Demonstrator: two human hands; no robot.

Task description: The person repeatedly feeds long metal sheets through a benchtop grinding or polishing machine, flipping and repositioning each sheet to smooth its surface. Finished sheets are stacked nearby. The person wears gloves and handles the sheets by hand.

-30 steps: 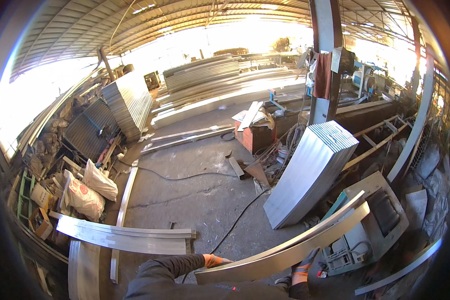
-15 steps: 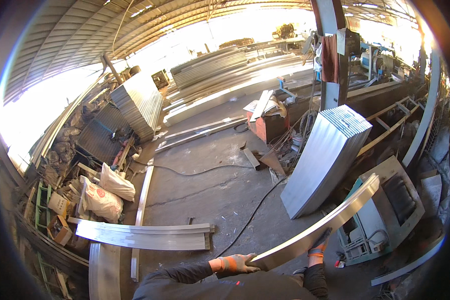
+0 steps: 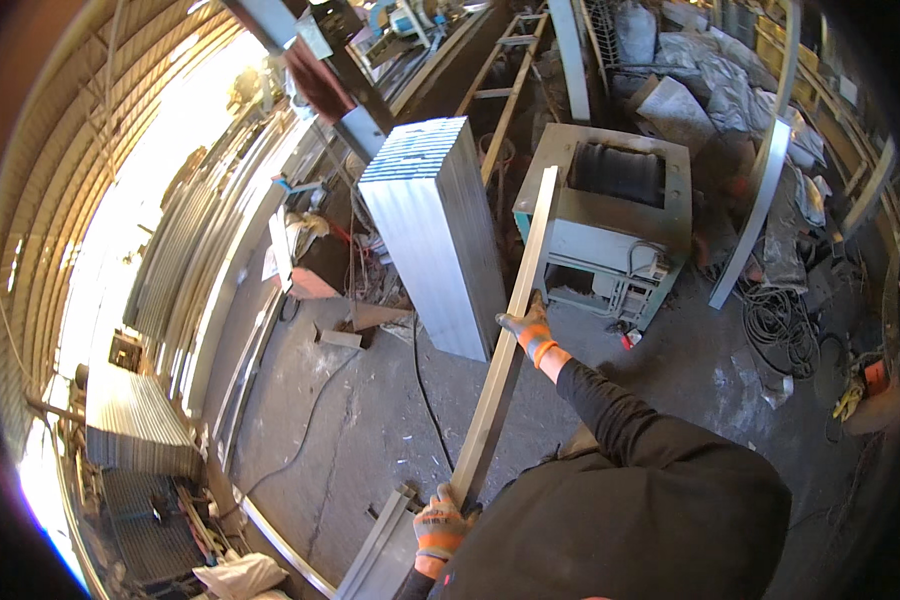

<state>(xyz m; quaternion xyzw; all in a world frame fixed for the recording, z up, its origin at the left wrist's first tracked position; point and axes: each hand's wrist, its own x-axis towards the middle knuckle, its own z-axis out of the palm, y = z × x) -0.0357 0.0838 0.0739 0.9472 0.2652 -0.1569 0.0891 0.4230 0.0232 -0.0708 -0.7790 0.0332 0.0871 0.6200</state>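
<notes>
A long metal profile runs slantwise ahead of me, its far end beside a boxy grey-green machine with a dark opening on top. Gripping its near end is my left hand, in a grey and orange glove with the fingers wrapped over the edge. My right hand, gloved alike, grips the profile farther along, around its middle. Just left of the profile rises an upright bundle of metal profiles. Below my left hand lie more flat profiles.
Dark cables cross the concrete floor. A coil of hose lies at the right, near a leaning metal strip. Long stacked profiles fill the far left, with a ribbed stack nearer. A steel post stands ahead.
My view has swung to the right, toward the machine. The profile, still held in both hands, now points more straight ahead, and my right arm reaches farther out along it.
</notes>
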